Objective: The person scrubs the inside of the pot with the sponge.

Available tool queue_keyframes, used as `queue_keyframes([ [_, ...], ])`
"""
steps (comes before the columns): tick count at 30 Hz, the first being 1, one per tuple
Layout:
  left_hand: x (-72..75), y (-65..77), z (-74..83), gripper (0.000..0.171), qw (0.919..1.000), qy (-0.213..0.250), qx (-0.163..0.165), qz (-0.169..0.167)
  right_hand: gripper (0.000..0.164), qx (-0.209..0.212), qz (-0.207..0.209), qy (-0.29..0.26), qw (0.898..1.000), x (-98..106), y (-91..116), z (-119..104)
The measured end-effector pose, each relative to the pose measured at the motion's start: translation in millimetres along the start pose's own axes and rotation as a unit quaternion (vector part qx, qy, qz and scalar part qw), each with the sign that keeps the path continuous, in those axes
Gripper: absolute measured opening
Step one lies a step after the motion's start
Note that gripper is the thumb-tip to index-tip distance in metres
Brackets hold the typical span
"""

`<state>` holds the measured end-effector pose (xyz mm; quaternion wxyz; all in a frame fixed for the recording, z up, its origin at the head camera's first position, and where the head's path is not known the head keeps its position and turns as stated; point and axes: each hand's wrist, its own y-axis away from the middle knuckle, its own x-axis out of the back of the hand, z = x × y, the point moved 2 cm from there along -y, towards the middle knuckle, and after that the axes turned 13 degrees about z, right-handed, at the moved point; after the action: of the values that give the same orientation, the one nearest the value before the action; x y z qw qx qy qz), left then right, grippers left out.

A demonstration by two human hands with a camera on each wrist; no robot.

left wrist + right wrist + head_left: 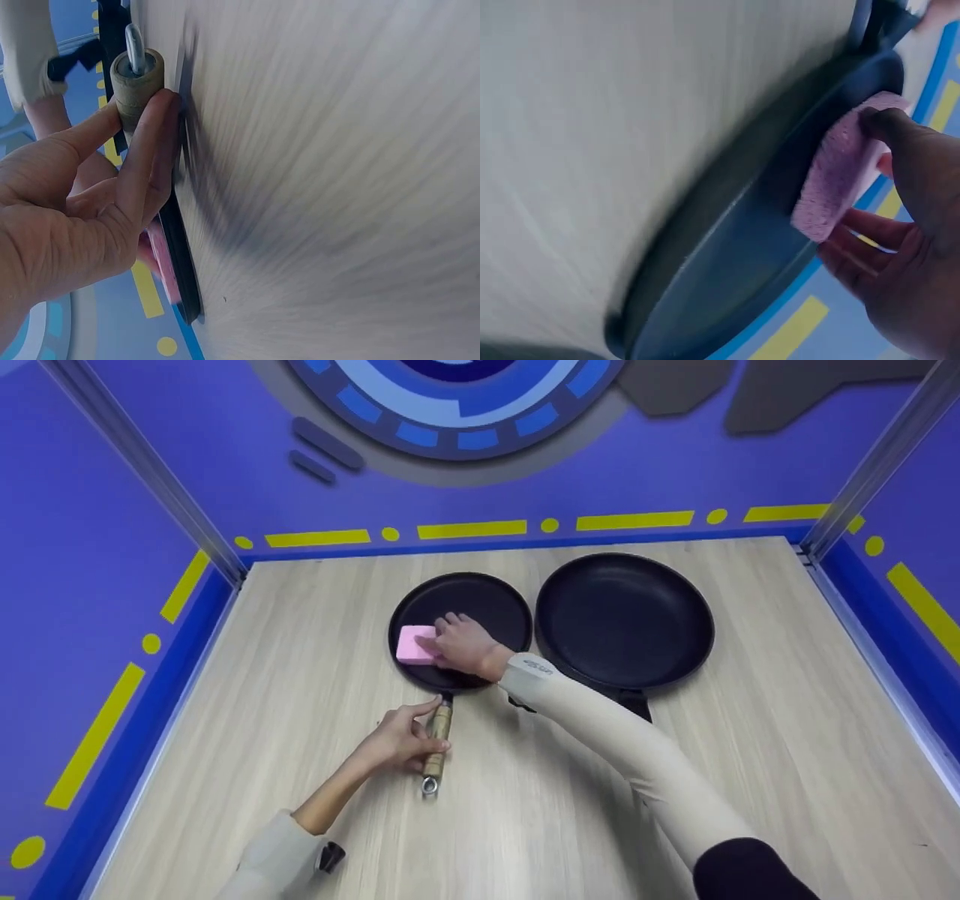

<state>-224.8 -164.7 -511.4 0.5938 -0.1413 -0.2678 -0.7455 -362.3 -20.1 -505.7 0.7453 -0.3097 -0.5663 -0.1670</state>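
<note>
A flat, shallow black pan (pixel 487 600) lies on the table, its wooden handle (pixel 441 727) pointing toward me. My left hand (pixel 401 739) grips that handle between thumb and fingers; the left wrist view shows the metal ring at the handle's end (pixel 139 82). Over the pan, my right hand (pixel 465 645) holds a pink sponge (pixel 414 645) at its right side. In the right wrist view the thumb and fingers pinch the sponge (pixel 840 165) by its edges, low over the pan's surface. Whether its underside touches the pan is hidden.
A larger, deeper black frying pan (pixel 626 615) stands just right of the flat pan, its handle (pixel 636 705) partly behind my right forearm. Blue printed walls (pixel 480 502) enclose the wooden table (pixel 315 622) at the back and sides.
</note>
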Motion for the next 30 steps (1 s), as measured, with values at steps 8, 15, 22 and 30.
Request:
queue_keyframes([
  [8, -0.7, 1.9, -0.5, 0.082, 0.9997, 0.019, 0.014, 0.001, 0.047, -0.05, -0.041, 0.024, 0.998, -17.0, -30.9, 6.6],
  [15, -2.2, -0.6, 0.0, 0.082, 0.9997, 0.021, 0.011, -0.003, 0.046, -0.141, -0.053, -0.029, 0.988, -23.4, -38.4, 26.5],
  [22, -7.5, -0.1, 0.8, 0.082, 0.9995, 0.018, 0.023, -0.008, 0.048, -0.28, -0.043, -0.013, 0.959, -27.2, -13.6, 62.1],
  [30, 1.6, 0.4, 1.6, 0.082, 0.9998, 0.002, 0.017, 0.0, 0.047, -0.311, -0.092, 0.036, 0.945, -14.2, -3.7, 75.0],
])
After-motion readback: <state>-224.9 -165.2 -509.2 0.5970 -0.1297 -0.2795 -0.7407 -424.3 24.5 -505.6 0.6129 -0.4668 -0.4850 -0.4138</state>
